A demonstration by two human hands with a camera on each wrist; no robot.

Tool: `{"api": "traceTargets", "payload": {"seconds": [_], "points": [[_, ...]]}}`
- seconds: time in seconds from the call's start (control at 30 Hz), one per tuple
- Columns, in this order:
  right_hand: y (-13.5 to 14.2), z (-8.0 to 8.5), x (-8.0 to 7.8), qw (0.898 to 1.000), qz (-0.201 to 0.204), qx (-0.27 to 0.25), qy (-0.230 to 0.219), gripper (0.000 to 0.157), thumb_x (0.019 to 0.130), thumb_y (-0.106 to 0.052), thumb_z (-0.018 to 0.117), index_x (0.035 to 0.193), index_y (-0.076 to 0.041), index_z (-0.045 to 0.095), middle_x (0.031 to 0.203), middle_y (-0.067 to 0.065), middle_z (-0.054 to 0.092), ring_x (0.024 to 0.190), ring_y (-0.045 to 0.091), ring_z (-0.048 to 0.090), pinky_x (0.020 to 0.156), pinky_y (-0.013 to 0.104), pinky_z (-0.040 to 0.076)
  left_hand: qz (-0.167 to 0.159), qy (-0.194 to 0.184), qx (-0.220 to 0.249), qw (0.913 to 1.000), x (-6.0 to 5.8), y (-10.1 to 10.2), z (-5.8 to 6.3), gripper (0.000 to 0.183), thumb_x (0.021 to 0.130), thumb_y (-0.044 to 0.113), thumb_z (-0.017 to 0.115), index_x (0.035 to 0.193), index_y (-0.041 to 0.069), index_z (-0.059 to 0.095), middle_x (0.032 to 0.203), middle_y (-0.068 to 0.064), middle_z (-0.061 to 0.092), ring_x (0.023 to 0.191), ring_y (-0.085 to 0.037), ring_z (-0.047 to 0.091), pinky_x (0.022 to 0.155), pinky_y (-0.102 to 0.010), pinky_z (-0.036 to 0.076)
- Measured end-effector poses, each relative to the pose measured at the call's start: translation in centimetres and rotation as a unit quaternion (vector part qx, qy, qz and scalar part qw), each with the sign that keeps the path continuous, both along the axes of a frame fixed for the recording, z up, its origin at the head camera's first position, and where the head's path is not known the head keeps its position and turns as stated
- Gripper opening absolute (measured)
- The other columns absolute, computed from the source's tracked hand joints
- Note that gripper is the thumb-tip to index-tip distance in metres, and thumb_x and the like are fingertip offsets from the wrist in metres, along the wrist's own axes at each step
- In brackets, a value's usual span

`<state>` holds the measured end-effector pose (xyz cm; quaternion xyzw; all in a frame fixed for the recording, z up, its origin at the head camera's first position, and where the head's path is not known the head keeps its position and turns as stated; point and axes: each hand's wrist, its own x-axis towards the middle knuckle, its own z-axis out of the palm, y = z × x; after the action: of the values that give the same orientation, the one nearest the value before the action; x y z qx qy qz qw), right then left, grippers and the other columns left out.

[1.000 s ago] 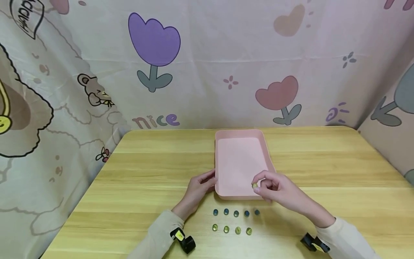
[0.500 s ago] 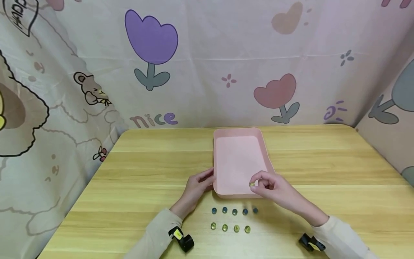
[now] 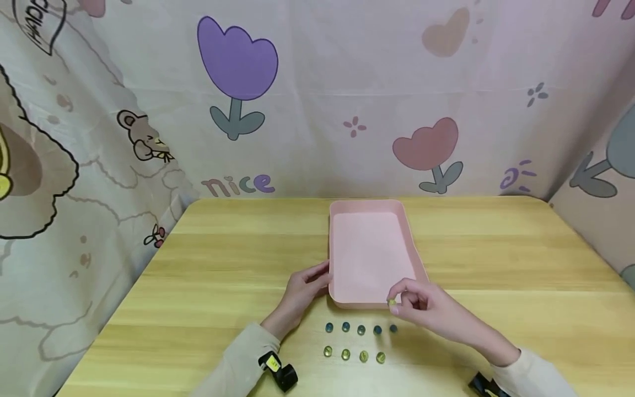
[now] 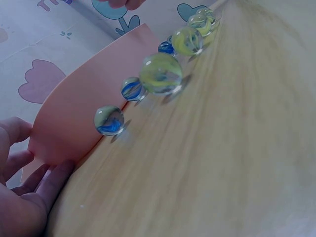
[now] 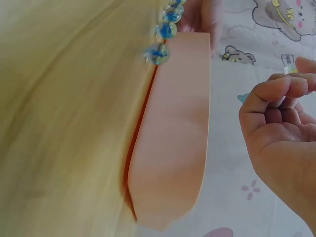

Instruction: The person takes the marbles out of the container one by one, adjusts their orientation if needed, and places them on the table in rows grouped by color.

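Note:
My right hand (image 3: 434,309) pinches a yellow-green glass marble (image 3: 392,302) between thumb and index finger, over the front right part of a pink tray (image 3: 369,253). The other fingers curl into the palm. The right wrist view has this hand raised at the right, beside the tray's outer wall (image 5: 177,123). At the tray's left side, my left hand (image 3: 300,295) rests its extended fingertips against the outer wall. In front of the tray lie a row of blue marbles (image 3: 361,330) and, nearer to me, a row of yellow-green marbles (image 3: 364,356).
The tray stands on a wooden table (image 3: 238,264), reaching toward its back edge. Behind the table hangs a printed cloth (image 3: 317,99) with flowers and bears. A black wrist camera (image 3: 285,377) on the left sleeve sits close to the marble rows.
The right hand, still pinching its marble, has come back toward the tray's front rim from over the tray floor. The left hand has kept its place at the tray's side.

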<state>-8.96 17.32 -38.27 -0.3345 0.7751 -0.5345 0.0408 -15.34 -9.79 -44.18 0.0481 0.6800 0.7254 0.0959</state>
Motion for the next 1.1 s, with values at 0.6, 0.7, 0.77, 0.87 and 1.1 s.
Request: {"api": "traceTargets", "payload": {"seconds": [0.6,0.7,0.77,0.87,1.1], "points": [[1.4,-0.4,0.7,1.0,-0.016,-0.005,-0.016,0.014,0.092,0.002,0.06,0.101,-0.009,0.061,0.061,0.006,0.039,0.053,0.003,0.035,0.04,0.027,0.033,0.004,-0.002,-0.001,1.0,0.0,0.3,-0.3,0.045,0.093,0.011,0.064,0.135,-0.003,0.052,0.136,-0.021,0.052,0.111,-0.025,0.06,0.089,-0.031,0.054],[1.5,-0.6,1.0,1.0,-0.008,-0.005,-0.02,0.014,0.092,0.002,0.06,0.102,-0.007,0.06,0.062,0.007,0.04,0.053,0.003,0.035,0.04,0.027,0.034,0.002,-0.001,-0.001,1.0,0.1,0.5,-0.4,0.046,0.093,0.013,0.065,0.134,-0.003,0.053,0.136,-0.021,0.052,0.111,-0.024,0.059,0.089,-0.031,0.054],[1.6,-0.6,1.0,1.0,0.001,-0.005,-0.028,0.014,0.092,0.003,0.059,0.103,-0.006,0.059,0.062,0.007,0.041,0.052,0.004,0.036,0.04,0.026,0.035,0.002,-0.001,0.0,1.0,0.1,0.5,-0.4,0.046,0.093,0.013,0.065,0.134,-0.003,0.053,0.136,-0.021,0.052,0.112,-0.024,0.059,0.089,-0.031,0.054],[1.7,-0.5,1.0,0.999,0.013,-0.002,-0.046,0.013,0.093,0.002,0.058,0.104,-0.007,0.058,0.061,0.009,0.043,0.051,0.008,0.041,0.042,0.025,0.039,0.003,0.0,0.001,1.0,0.1,0.5,-0.3,0.046,0.093,0.012,0.064,0.135,-0.003,0.053,0.136,-0.021,0.052,0.113,-0.025,0.058,0.09,-0.031,0.053],[2.2,-0.5,1.0,0.997,0.032,-0.006,-0.067,0.012,0.095,0.002,0.056,0.106,-0.001,0.057,0.06,0.011,0.049,0.05,0.015,0.049,0.048,0.027,0.045,-0.001,0.004,0.0,1.0,0.3,0.3,-0.2,0.046,0.094,0.013,0.064,0.135,-0.003,0.052,0.138,-0.021,0.051,0.114,-0.026,0.058,0.09,-0.031,0.053]]}}
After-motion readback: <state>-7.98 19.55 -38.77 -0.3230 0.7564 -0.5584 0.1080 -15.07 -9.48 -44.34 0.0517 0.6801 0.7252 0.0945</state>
